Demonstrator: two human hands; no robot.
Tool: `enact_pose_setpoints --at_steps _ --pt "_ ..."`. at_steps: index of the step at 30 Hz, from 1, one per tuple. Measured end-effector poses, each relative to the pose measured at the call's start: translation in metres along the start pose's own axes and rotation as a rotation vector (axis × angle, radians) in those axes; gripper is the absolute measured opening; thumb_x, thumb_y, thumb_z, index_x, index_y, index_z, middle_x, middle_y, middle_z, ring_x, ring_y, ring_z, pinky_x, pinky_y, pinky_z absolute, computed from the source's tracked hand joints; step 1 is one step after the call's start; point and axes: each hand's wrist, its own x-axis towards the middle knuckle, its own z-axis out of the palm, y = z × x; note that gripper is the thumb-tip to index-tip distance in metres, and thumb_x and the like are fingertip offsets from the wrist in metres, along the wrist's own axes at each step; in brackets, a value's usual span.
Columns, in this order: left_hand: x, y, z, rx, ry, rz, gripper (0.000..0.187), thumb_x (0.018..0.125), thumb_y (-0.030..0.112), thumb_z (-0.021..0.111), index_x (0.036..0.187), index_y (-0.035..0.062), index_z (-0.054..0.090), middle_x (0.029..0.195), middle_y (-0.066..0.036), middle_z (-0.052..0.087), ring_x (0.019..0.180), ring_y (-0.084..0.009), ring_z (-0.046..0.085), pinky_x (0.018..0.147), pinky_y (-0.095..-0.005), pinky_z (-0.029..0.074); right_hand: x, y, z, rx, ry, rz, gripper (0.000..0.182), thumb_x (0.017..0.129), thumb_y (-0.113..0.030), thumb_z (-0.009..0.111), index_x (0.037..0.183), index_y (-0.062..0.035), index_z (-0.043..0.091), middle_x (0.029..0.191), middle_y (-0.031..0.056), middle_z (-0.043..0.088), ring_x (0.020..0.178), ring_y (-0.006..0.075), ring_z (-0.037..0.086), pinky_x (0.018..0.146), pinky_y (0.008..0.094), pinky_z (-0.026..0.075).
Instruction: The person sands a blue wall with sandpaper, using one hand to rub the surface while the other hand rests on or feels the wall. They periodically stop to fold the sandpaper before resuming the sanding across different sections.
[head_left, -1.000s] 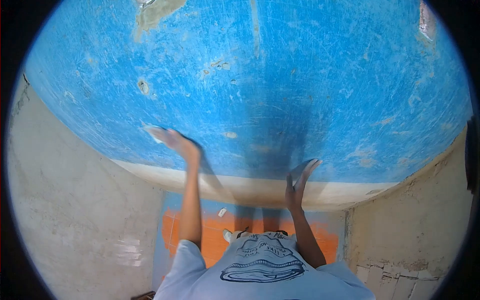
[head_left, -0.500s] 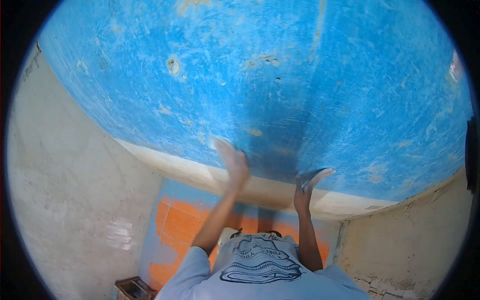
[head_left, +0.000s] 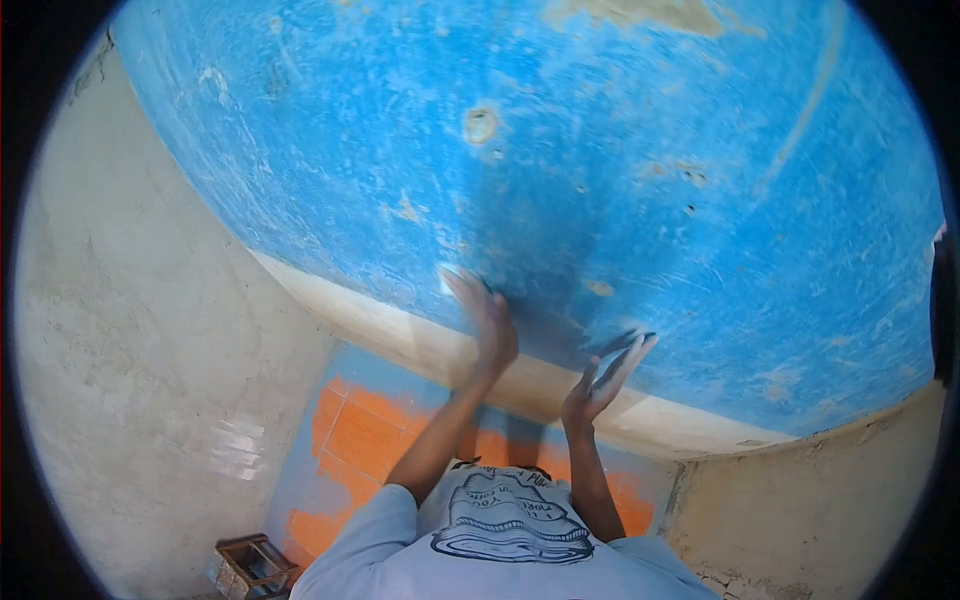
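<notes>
A wall with worn blue paint (head_left: 330,150) fills the upper part of the view, scuffed and patched with pale spots. My left hand (head_left: 487,318) presses toward its lower part, fingers together and stretched up, slightly blurred. Something whitish shows at those fingertips, and I cannot tell what lies under them. To the right, my right hand (head_left: 605,385) is open at the wall's lower edge, its thumb apart from its extended fingers. White dust coats the right fingers, and a dark shape shows just above them.
A cream band (head_left: 370,320) runs under the blue paint. Below is an orange tiled surface (head_left: 365,440) edged with grey-blue. Grey plastered wall (head_left: 150,330) stands at left, another (head_left: 800,500) at right. A wooden box-like frame (head_left: 255,565) sits at lower left.
The view has swung left, so the wall's marks appear further right. Both hands have shifted left along the wall. The right fingers point more upward.
</notes>
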Motion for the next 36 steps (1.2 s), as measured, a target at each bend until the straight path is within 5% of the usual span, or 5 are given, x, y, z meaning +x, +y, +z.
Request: enact_pose_setpoints --at_steps 12,19,27,29,36 --pt "0.195 -0.15 -0.124 -0.467 0.381 -0.317 0.075 0.113 0.045 0.03 0.164 -0.0009 -0.001 0.172 -0.021 -0.01 0.159 -0.0388 0.0 0.128 -0.0521 0.005 -0.036 -0.031 0.059 -0.071 -0.114 0.106 0.075 0.106 -0.019 0.052 0.165 -0.0017 0.009 0.173 0.0175 -0.002 0.16 0.0374 0.002 0.127 0.0516 0.008" --pt "0.008 -0.056 -0.037 -0.24 -0.031 -0.178 0.07 0.112 0.034 0.026 0.163 -0.0031 -0.003 0.169 -0.03 -0.01 0.157 -0.0462 -0.009 0.126 -0.0558 0.0 -0.041 -0.043 0.112 -0.23 -0.126 0.096 0.082 0.107 -0.026 0.054 0.166 -0.0048 0.001 0.172 0.0178 -0.015 0.159 0.0393 -0.007 0.127 0.0539 0.004" --pt "0.168 -0.313 -0.102 -0.138 0.416 -0.097 0.07 0.114 0.039 0.024 0.163 -0.0002 -0.006 0.172 -0.022 -0.005 0.159 -0.0327 0.0 0.128 -0.045 0.004 -0.05 -0.037 0.135 -0.27 -0.058 0.138 0.083 0.107 -0.031 0.054 0.166 -0.0068 0.001 0.171 0.0189 -0.016 0.158 0.0405 -0.007 0.126 0.0568 0.005" --pt "0.224 -0.254 -0.177 -0.716 0.401 -0.39 0.071 0.114 0.039 0.024 0.163 -0.0006 -0.008 0.172 -0.022 -0.006 0.159 -0.0334 0.001 0.128 -0.0458 0.002 -0.057 -0.036 0.137 -0.247 -0.077 0.166 0.082 0.107 -0.032 0.053 0.166 -0.0064 0.002 0.172 0.0191 -0.014 0.159 0.0409 -0.005 0.126 0.057 0.007" --pt "0.108 -0.176 -0.102 -0.354 0.154 -0.449 0.073 0.113 0.036 0.03 0.162 -0.0058 -0.005 0.171 -0.024 -0.008 0.159 -0.0355 -0.002 0.129 -0.0469 0.002 -0.066 -0.039 0.158 -0.188 -0.032 0.257 0.083 0.105 -0.006 0.051 0.167 -0.0164 -0.003 0.173 0.0083 -0.015 0.159 0.0363 -0.004 0.125 0.0599 0.015"
